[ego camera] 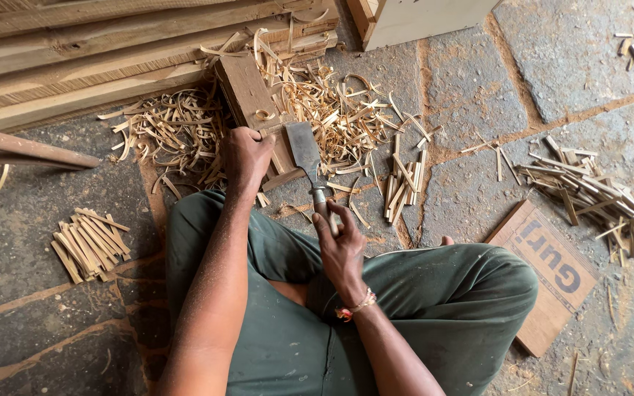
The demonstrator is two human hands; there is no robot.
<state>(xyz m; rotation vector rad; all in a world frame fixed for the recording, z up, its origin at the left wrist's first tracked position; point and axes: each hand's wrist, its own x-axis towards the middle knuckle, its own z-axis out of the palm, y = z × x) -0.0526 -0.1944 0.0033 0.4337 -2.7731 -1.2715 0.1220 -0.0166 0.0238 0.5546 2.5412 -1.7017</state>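
I sit cross-legged on a stone floor in green trousers. My left hand (246, 155) is closed in a fist at the near end of a dark wooden block (246, 89), gripping a thin wood strip (281, 155) that is mostly hidden by the fingers. My right hand (339, 248), with a beaded bracelet at the wrist, grips the handle of a broad-bladed knife (304, 147). The blade points away from me and lies just right of my left hand, over the block's near end.
Curled wood shavings (332, 110) are heaped around the block. Cut sticks lie in a bundle at left (88, 243), in a row ahead (403, 183) and scattered at right (588, 189). A cardboard piece (552, 273) lies by my right knee. Timber planks (75, 59) are stacked far left.
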